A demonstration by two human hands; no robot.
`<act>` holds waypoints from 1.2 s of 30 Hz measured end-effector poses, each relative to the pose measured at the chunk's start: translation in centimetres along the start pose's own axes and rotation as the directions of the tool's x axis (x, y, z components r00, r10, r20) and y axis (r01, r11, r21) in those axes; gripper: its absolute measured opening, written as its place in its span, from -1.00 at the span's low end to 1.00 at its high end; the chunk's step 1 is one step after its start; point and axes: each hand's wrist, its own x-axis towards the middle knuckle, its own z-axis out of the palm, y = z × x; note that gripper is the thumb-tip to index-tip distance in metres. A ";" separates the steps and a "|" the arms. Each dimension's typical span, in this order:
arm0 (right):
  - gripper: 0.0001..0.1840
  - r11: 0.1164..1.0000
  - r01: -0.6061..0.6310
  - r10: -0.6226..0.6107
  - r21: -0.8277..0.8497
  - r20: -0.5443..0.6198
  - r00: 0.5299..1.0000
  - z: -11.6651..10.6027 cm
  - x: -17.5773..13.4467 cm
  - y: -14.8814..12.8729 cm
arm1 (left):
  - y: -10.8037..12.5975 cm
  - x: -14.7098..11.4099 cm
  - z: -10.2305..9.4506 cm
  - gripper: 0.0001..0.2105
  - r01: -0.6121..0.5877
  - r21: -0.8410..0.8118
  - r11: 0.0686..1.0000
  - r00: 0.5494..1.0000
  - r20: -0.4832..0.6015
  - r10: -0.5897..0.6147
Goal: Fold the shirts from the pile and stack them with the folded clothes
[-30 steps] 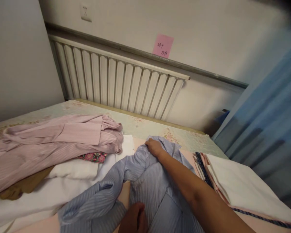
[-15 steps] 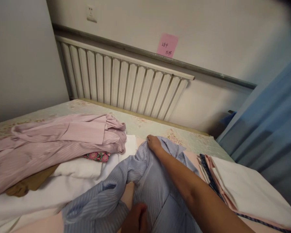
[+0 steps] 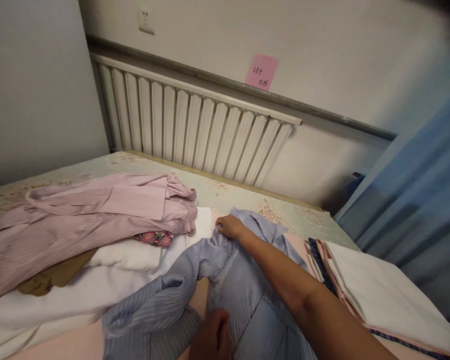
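A blue striped shirt (image 3: 230, 295) lies crumpled across the middle of the bed, with folds running to the lower left. My right arm reaches over it from the lower right. At its far end, my right hand (image 3: 228, 227) is closed on a bunched edge of the shirt. Low in the picture, my left hand (image 3: 212, 335) is dark and partly cut off by the bottom edge. Its thumb lies close against the hand, which looks closed; what it holds is hidden. Between the folds just above it shows a tan patch that I cannot make out.
At left, a pink striped shirt (image 3: 135, 205) tops a heap with white cloth (image 3: 123, 257) and brown cloth (image 3: 56, 275). Folded white cloth (image 3: 386, 280) lies at right. A radiator (image 3: 195, 125) lines the wall behind; a blue curtain (image 3: 408, 215) hangs at right.
My right hand has moved a little left, drawing the bunched edge of the blue striped shirt with it. My left hand is nearly unchanged. The view has shifted slightly.
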 end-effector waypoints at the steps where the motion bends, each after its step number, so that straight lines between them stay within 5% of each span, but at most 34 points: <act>1: -0.73 1.000 -0.013 0.013 0.011 -0.010 1.000 0.3 0.1 -0.1 | 0.0 0.0 0.0 -0.75 -0.007 0.008 1.000 1.000 -0.002 0.007; 10: -0.70 0.952 -0.209 0.259 0.221 -0.229 0.938 1.7 2.4 -1.2 | 0.7 -0.2 -0.4 -0.75 -0.016 0.016 1.000 1.000 -0.025 0.016; 18: -0.57 0.911 -0.110 0.226 0.397 -0.259 0.939 3.2 1.6 -1.8 | 2.0 -0.1 -1.4 -0.77 -0.005 -0.002 1.000 1.000 0.021 0.006; 27: -0.61 0.941 -0.022 0.153 0.338 -0.364 0.919 2.1 -7.0 -2.0 | 3.0 0.2 -2.1 -0.75 0.021 0.010 1.000 0.997 0.078 -0.022; 32: -0.57 0.962 0.038 0.060 0.269 -0.348 0.936 3.5 -12.9 -3.1 | 3.1 0.3 -2.1 -0.74 0.038 -0.012 0.999 0.997 0.072 -0.037; 36: -0.52 0.989 0.053 -0.014 0.139 -0.269 0.963 5.1 -14.5 -4.0 | 3.0 0.4 -2.0 -0.74 0.024 0.012 1.000 0.997 0.070 -0.025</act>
